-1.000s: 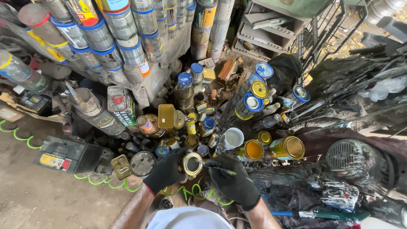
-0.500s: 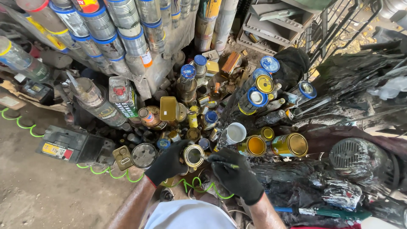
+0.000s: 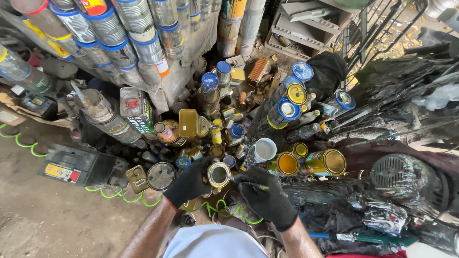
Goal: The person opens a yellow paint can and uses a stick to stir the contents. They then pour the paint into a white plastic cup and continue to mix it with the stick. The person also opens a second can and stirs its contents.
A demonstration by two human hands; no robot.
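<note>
Both my hands wear black gloves. My left hand point(image 3: 189, 181) grips a small open tin can point(image 3: 219, 174) with a yellow rim and dark contents. My right hand point(image 3: 265, 198) holds a thin dark tool point(image 3: 239, 181), a brush or stick, whose tip reaches into the can's mouth. The can sits low in the middle, among many other paint tins on the ground.
Several paint cans crowd the ground: two yellow-lidded cans point(image 3: 327, 162), a white cup point(image 3: 264, 149), blue-lidded cans point(image 3: 302, 71). Stacked large tins point(image 3: 122, 43) rise at upper left. A black battery point(image 3: 71, 167) and a green coiled hose point(image 3: 217, 208) lie nearby. A motor point(image 3: 401, 179) sits at right.
The view has shifted slightly. My hands stay on the small can, with the tool still at its mouth.
</note>
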